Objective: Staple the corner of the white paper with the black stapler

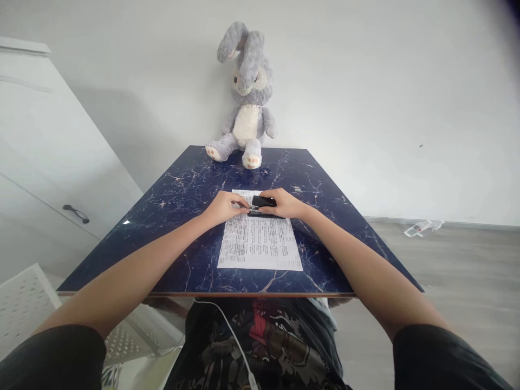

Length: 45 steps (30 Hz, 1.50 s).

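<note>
Black stapler point(264, 201) over paper point(260, 249), right hand point(287, 203) holding; left hand point(226, 208) touching

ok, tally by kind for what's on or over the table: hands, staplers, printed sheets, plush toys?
Hands (left hand, right hand): 2
Black stapler: 1
Printed sheet showing: 1
Plush rabbit: 1
Total: 5
</note>
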Each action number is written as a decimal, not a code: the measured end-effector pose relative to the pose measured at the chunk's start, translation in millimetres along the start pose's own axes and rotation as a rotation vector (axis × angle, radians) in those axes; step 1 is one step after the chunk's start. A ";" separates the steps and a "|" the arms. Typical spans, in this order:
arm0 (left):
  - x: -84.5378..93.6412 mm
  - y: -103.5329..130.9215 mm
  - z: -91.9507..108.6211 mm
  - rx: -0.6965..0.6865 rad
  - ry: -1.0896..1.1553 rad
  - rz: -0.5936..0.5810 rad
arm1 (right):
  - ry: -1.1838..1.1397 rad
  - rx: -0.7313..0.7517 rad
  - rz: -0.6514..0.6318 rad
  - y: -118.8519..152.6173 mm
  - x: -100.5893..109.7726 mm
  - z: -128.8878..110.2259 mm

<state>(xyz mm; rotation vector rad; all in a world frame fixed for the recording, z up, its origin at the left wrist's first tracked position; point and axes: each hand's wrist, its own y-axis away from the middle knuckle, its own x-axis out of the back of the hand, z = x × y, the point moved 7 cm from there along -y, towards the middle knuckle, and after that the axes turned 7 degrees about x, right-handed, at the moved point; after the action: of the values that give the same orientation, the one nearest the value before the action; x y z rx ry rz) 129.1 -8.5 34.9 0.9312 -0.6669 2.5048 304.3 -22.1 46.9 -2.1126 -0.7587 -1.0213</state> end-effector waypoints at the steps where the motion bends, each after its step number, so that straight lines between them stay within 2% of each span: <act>1: 1.4 0.4 0.2 -0.006 -0.009 -0.012 | 0.000 0.003 -0.001 -0.1 -0.1 0.2; 9: 10.8 2.1 -8.2 -0.041 0.008 -0.173 | -0.091 0.017 0.019 4.2 3.8 9.5; 12: 6.2 2.3 -6.7 -0.018 0.072 -0.150 | -0.122 0.068 0.016 4.6 4.3 3.0; 16: -3.1 4.5 3.3 -0.041 0.090 -0.085 | -0.087 0.173 0.007 -1.1 -3.1 -18.5; 22: -1.7 4.4 9.9 -0.032 0.039 -0.026 | -0.104 0.231 -0.005 -7.9 -11.0 -33.8; 24: 0.7 2.9 10.1 -0.018 0.023 0.003 | -0.098 0.189 0.006 -6.2 -1.0 -26.8; 27: 0.9 1.3 8.8 -0.012 -0.040 0.034 | -0.062 0.016 0.066 6.1 30.6 0.9; 29: -8.8 2.2 9.0 -0.078 -0.135 -0.062 | -0.011 -0.103 0.091 22.8 55.2 25.1; 32: -29.8 8.2 1.8 -0.165 -0.284 -0.299 | 0.009 -0.219 0.078 52.9 83.2 58.3; 33: -33.3 9.5 -3.2 -0.161 -0.317 -0.338 | -0.007 -0.248 0.050 61.7 87.4 66.8; 35: -33.1 9.3 -13.3 -0.124 -0.357 -0.331 | -0.051 -0.284 -0.029 73.9 88.7 76.3; 37: -28.1 8.2 -19.4 -0.097 -0.364 -0.277 | -0.101 -0.280 -0.110 76.6 83.5 73.8; 40: -21.5 7.6 -19.1 -0.079 -0.361 -0.212 | -0.171 -0.214 -0.201 65.8 70.6 53.0; 43: -24.6 8.8 -7.8 -0.101 -0.370 -0.204 | -0.177 -0.145 -0.282 49.5 54.6 29.0; 45: -33.2 10.8 3.2 -0.149 -0.336 -0.246 | -0.164 -0.102 -0.292 40.1 46.3 17.2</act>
<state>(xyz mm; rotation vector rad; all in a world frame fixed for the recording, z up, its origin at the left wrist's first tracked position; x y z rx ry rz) 148.7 -25.2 11.1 1.3050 -0.7744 2.0749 365.4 -23.8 64.5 -2.2372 -1.1446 -1.0634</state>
